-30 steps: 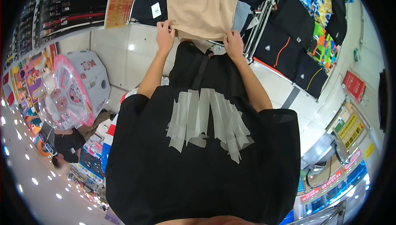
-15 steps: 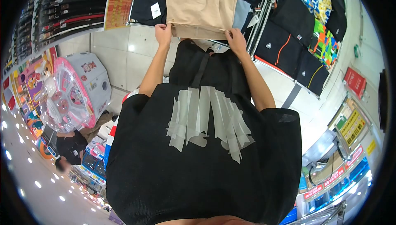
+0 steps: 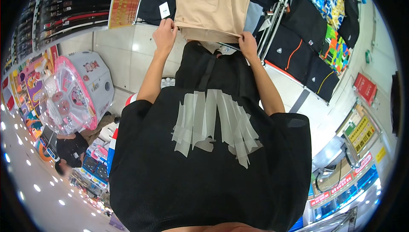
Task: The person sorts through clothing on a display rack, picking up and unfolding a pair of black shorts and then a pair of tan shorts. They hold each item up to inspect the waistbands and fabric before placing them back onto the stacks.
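Two bare arms reach forward and up from the person's black shirt (image 3: 208,155), each hand closed on the lower edge of a beige garment (image 3: 212,4) that hangs from a metal clothes rack (image 3: 272,15). At the left, the left hand (image 3: 165,34) is raised with the wrist bent back, its fingers (image 3: 170,24) curled over the garment's lower left corner, just below a white price tag (image 3: 164,10) on a dark garment behind. The forearm runs straight down to the sleeve. At the right, the right hand (image 3: 248,44) pinches the lower right corner, thumb and fingers shut on the cloth, the forearm slanting down and outward.

Compared with half a second ago, the left hand has shifted slightly right and its fingers have rolled further over the hem; the right hand sits a little lower and further right, and the hem between the hands now droops toward the right.

That garment is plain tan cloth, smooth, with a doubled fold along its bottom edge, hanging in front of black sportswear (image 3: 298,44) and brightly patterned shorts (image 3: 336,40) at the far right.
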